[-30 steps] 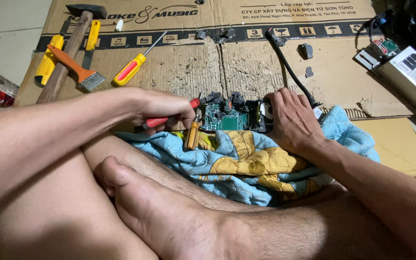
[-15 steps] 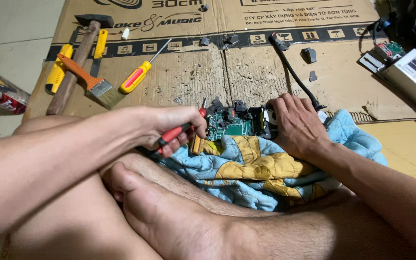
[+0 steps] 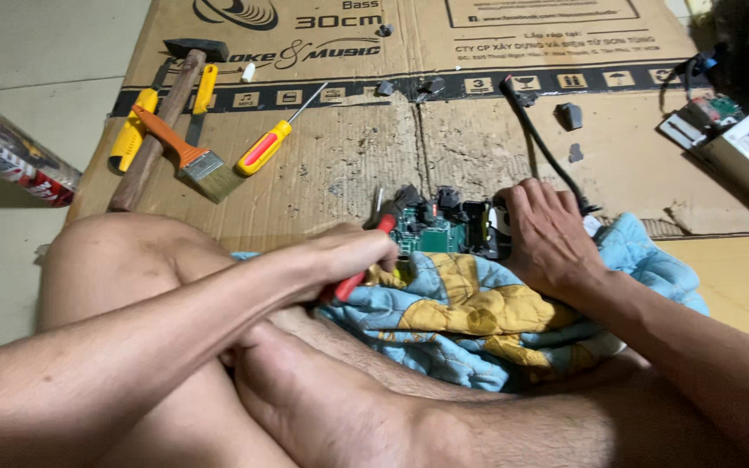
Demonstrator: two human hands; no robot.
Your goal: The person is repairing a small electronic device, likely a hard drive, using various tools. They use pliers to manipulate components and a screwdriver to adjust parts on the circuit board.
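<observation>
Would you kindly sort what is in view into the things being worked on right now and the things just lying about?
In use:
- left hand, holding the red-handled screwdriver
- right hand, resting on the green circuit board
- blue and yellow cloth under the board

Lying about:
- hammer
- paintbrush
- yellow screwdriver
- yellow utility knife
- can
- black cable
- cardboard underneath

Left hand (image 3: pixel 353 258) gripping red-handled screwdriver (image 3: pixel 366 260) at green circuit board (image 3: pixel 431 232), right hand (image 3: pixel 548 234) steadying it, blue quilt (image 3: pixel 478 316) beneath

Quilted cloth blanket (image 3: pixel 478 312), rough matt cardboard (image 3: pixel 348 165), wooden-handled hammer (image 3: pixel 159 130).
</observation>
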